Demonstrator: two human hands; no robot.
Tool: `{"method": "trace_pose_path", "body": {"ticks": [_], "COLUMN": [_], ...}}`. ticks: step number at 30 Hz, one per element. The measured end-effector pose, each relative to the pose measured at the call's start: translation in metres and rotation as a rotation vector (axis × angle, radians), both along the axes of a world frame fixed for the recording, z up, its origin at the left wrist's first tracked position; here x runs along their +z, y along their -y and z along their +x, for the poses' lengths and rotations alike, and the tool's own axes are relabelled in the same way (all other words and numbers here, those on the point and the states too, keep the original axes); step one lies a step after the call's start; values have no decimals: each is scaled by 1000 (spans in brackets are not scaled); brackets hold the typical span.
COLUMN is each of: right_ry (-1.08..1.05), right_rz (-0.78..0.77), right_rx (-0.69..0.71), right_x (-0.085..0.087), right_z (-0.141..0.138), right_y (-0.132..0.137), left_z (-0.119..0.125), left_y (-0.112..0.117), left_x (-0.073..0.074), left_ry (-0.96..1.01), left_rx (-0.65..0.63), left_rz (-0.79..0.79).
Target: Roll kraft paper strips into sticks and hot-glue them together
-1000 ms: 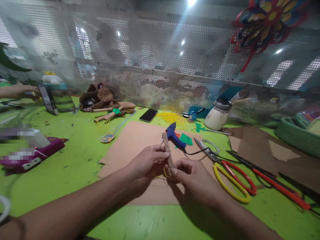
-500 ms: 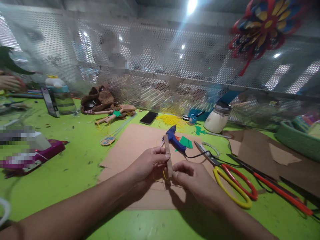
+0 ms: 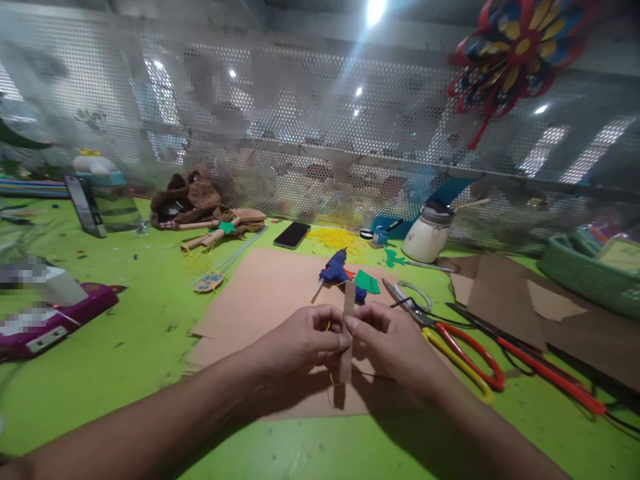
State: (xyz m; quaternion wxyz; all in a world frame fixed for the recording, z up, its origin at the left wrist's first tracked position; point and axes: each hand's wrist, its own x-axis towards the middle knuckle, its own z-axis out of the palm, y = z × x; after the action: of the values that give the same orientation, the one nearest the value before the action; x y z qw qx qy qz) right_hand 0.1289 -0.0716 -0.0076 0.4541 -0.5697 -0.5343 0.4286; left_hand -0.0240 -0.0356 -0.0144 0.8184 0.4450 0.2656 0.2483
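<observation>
Both my hands meet over a brown cardboard sheet point(image 3: 260, 293) on the green table. My left hand point(image 3: 300, 340) and my right hand point(image 3: 395, 343) each pinch a narrow brown cardboard strip point(image 3: 347, 333) that stands nearly upright between them. A bit of yellow string point(image 3: 329, 328) shows by my left fingers. Just beyond the strip lies a blue glue gun point(image 3: 334, 270) with green paper scraps point(image 3: 367, 281) beside it.
Large scissors with red and yellow handles point(image 3: 460, 353) and a second red-handled tool point(image 3: 540, 367) lie to the right. A black phone point(image 3: 293, 234), yellow shreds, a white jar point(image 3: 427, 235), a green basket point(image 3: 585, 273), a magenta device point(image 3: 55, 320) and a perforated metal screen ring the work spot.
The strip has swung from leaning left to nearly upright and sits lower between my fingers. My right hand's fingers moved up to pinch it at mid-height. The other person's hand at far left is gone.
</observation>
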Motion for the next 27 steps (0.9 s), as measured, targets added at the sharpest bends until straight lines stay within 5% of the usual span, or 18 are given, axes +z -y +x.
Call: {"method": "trace_pose_path", "body": {"ticks": [9, 20, 27], "right_ry": [-117, -108, -114], "right_rz": [-32, 4, 15], "right_rx": [-6, 27, 34], "right_x": [-2, -6, -8], "right_z": [3, -1, 1], "right_y": [-4, -5, -5], "left_z": [3, 3, 5], "left_y": [7, 5, 6], "left_x": [8, -6, -2], "left_ry": [-81, -64, -81], "left_rx": [16, 32, 40], "left_rz": [2, 138, 90]}}
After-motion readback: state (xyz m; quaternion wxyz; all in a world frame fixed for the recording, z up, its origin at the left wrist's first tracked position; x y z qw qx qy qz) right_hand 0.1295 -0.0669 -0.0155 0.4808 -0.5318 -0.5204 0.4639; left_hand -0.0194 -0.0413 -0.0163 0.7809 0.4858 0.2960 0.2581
